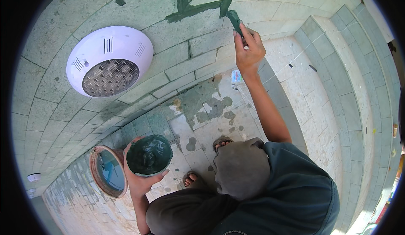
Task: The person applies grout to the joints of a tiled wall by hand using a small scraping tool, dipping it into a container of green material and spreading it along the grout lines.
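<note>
My left hand (140, 183) is wrapped round a round cup (149, 155) of dark green paste, its thumb along the near side. Up at the tiled wall (168, 39), my right hand (250, 51) pinches a small flat spreader (234, 21) coated in the same green; its exact kind is hidden by the paste. The spreader's tip is close to the end of a smeared green band (194, 10) that follows the tile joints. Behind the cup stands a reddish-brown bucket (93, 163) holding bluish liquid, partly covered by my left hand.
A large white round light (145, 45) juts from the wall at left. Curved tiled steps (350, 108) rise at right. On the stained tile floor (198, 150) lie wet spots and a small blue-and-white pack (236, 76). A thin white cord (295, 58) crosses the step.
</note>
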A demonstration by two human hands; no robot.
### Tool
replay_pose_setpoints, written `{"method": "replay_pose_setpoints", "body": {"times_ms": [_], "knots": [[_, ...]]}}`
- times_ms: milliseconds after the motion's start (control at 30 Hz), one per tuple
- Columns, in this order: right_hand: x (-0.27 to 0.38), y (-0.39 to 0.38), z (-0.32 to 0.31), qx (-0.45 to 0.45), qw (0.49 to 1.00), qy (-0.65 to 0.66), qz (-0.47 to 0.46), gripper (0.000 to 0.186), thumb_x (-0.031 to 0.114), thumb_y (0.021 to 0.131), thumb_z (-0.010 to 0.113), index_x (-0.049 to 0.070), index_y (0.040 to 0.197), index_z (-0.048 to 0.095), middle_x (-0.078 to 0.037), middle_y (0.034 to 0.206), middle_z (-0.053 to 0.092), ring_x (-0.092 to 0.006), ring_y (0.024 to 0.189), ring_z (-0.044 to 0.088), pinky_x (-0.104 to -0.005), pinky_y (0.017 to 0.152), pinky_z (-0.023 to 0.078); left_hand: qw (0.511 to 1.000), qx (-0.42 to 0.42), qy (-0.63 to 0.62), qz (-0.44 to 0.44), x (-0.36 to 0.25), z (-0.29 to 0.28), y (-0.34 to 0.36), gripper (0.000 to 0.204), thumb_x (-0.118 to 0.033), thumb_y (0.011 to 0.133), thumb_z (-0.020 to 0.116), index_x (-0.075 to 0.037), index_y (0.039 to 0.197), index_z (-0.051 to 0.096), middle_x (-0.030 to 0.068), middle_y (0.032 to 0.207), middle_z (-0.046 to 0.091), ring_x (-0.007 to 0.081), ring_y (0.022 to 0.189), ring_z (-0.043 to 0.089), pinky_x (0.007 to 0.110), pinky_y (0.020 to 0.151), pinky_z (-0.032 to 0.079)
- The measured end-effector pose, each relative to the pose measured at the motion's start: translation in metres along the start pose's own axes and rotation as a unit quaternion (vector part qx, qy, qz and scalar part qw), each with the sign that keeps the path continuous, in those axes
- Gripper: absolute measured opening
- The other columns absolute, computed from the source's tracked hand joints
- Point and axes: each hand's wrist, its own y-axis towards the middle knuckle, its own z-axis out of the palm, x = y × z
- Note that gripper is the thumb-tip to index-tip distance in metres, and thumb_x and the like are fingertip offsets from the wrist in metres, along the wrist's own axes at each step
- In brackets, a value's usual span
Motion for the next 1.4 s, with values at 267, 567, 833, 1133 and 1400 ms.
{"method": "replay_pose_setpoints", "body": {"times_ms": [267, 567, 833, 1133, 1400], "knots": [[-0.012, 0.019, 0.021, -0.011, 0.995, -0.034, -0.091, 0.037, 0.002, 0.083, 0.076, 0.014, 0.118, 0.075, -0.012, 0.097, 0.065, -0.0230, 0.079, 0.064, -0.0314, 0.061, 0.052, 1.000, 0.002, -0.012, -0.013, -0.004, 0.002, 0.001, 0.105, -0.004, 0.056, 0.093, 0.002, 0.143, 0.035, 0.0178, 0.142, 0.046, 0.0280, 0.127, 0.054, 0.042, 0.105, 0.050], [-0.014, -0.028, 0.001, 0.055, 0.997, -0.033, -0.042, 0.041, -0.002, 0.081, 0.074, 0.012, 0.120, 0.074, -0.012, 0.091, 0.064, -0.0248, 0.078, 0.063, -0.0334, 0.068, 0.052, 1.000, 0.007, -0.014, -0.012, -0.006, 0.003, 0.001, 0.105, -0.004, 0.056, 0.093, 0.003, 0.143, 0.035, 0.0177, 0.142, 0.046, 0.0282, 0.127, 0.055, 0.042, 0.104, 0.050], [-0.011, 0.018, 0.018, -0.031, 0.991, -0.053, -0.122, 0.040, -0.004, 0.081, 0.074, 0.010, 0.118, 0.075, -0.010, 0.088, 0.062, -0.0213, 0.070, 0.057, -0.0320, 0.059, 0.048, 1.000, -0.004, -0.002, -0.018, 0.005, -0.003, -0.003, 0.107, -0.006, 0.055, 0.093, 0.002, 0.144, 0.034, 0.0173, 0.138, 0.049, 0.0286, 0.126, 0.056, 0.042, 0.104, 0.050], [0.001, -0.038, -0.013, 0.087, 0.991, -0.083, -0.050, 0.042, 0.003, 0.086, 0.073, 0.015, 0.126, 0.071, -0.011, 0.086, 0.054, -0.0254, 0.072, 0.057, -0.0361, 0.062, 0.048, 0.997, 0.034, 0.004, 0.070, 0.018, -0.002, 0.007, 0.102, 0.005, 0.066, 0.088, 0.002, 0.151, 0.031, 0.0191, 0.144, 0.050, 0.0254, 0.129, 0.052, 0.041, 0.108, 0.044], [0.011, 0.024, 0.002, 0.006, 0.992, -0.070, -0.103, 0.044, 0.000, 0.086, 0.072, 0.014, 0.127, 0.070, -0.011, 0.089, 0.060, -0.0251, 0.075, 0.061, -0.0348, 0.063, 0.050, 0.991, 0.039, -0.121, 0.033, -0.004, 0.009, -0.002, 0.089, 0.006, 0.067, 0.085, -0.001, 0.144, 0.042, 0.0170, 0.135, 0.059, 0.0250, 0.122, 0.058, 0.042, 0.106, 0.047]]}}
